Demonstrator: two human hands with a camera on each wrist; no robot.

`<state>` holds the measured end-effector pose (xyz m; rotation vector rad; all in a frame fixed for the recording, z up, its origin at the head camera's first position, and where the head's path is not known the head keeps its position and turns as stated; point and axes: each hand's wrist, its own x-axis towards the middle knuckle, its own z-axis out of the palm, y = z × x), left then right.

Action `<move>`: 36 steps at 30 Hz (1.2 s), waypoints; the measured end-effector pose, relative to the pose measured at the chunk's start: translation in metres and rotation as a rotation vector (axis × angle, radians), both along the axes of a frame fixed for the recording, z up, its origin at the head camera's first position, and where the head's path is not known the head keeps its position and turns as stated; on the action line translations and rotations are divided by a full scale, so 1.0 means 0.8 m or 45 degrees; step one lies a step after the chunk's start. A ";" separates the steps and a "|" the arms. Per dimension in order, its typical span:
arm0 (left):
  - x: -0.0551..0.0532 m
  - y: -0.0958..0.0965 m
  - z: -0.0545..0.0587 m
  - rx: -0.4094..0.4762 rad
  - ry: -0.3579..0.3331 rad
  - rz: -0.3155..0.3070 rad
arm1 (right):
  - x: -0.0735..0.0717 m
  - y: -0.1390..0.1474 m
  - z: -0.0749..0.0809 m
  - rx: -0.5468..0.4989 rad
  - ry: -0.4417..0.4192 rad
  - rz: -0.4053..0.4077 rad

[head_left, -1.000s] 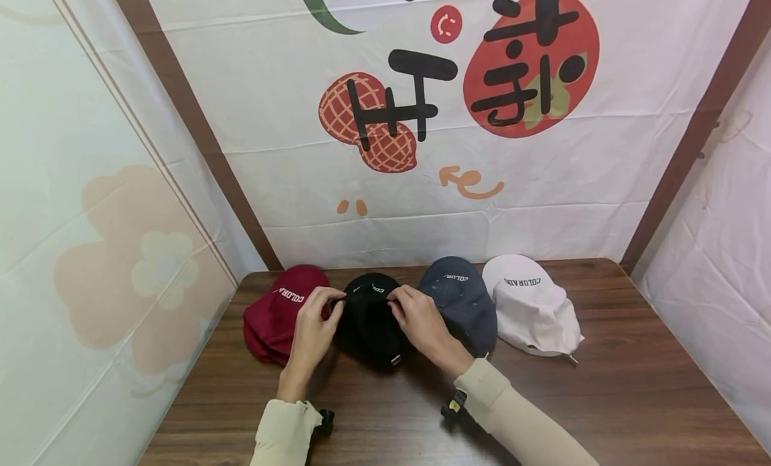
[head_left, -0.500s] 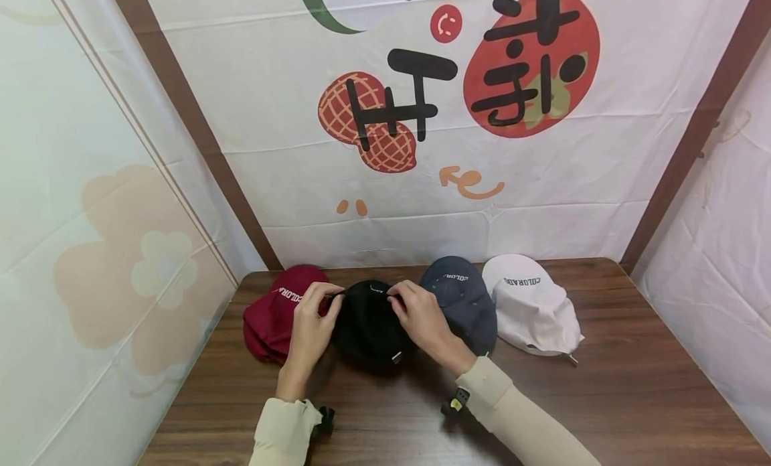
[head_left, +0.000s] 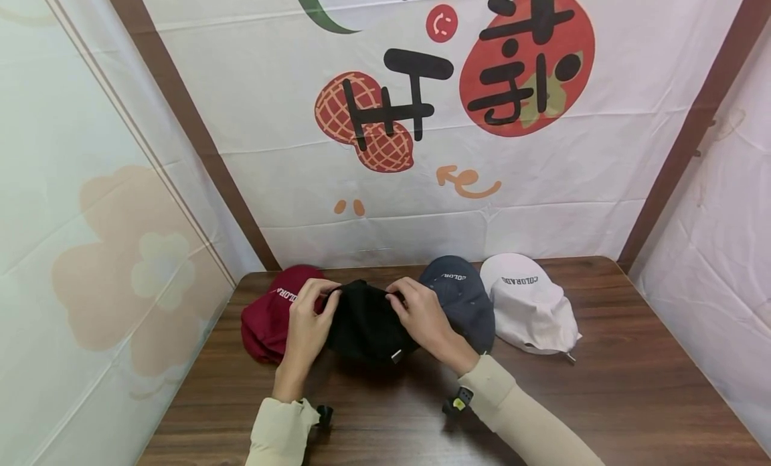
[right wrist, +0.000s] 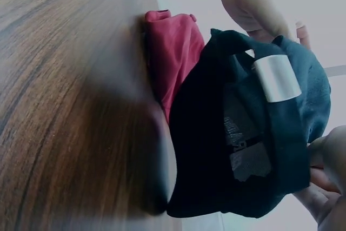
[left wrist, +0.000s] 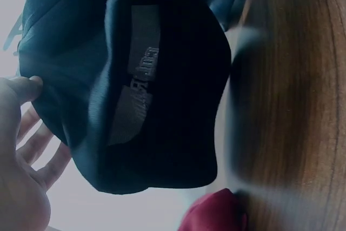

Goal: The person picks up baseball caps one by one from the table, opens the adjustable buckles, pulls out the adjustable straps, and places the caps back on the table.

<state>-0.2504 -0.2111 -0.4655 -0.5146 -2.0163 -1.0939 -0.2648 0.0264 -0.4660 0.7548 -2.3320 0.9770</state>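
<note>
Between both hands in the head view is a black baseball cap, raised off the table as the wrist views show. The left hand pinches its left upper edge between thumb and fingers. On the opposite side the right hand pinches the right upper edge. From the right wrist view the cap's strap shows a silver metal buckle, and pale lettering lies beyond it. The left wrist view looks into the cap's hollow underside. A dark red cap lies beside the left hand, partly covered by it.
To the right of the black cap lie a dark blue cap and a white cap, whose brims point to the back. All are on a brown wooden table. White printed cloth hangs behind and at both sides.
The black cap has been lifted and tilted, so its lettered front has gone out of the head view. Both hands keep their pinch, and the left hand has shifted slightly left.
</note>
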 end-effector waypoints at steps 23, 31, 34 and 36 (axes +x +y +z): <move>0.006 0.008 0.020 0.005 0.037 0.003 | 0.007 0.012 0.020 -0.078 0.021 0.065; 0.006 0.009 0.024 0.013 0.046 -0.006 | 0.007 0.019 0.027 -0.103 0.023 0.103; 0.007 0.010 0.025 0.017 0.035 -0.005 | 0.008 0.022 0.029 -0.109 0.011 0.122; 0.007 0.010 0.026 0.023 0.024 -0.005 | 0.008 0.024 0.030 -0.114 0.003 0.134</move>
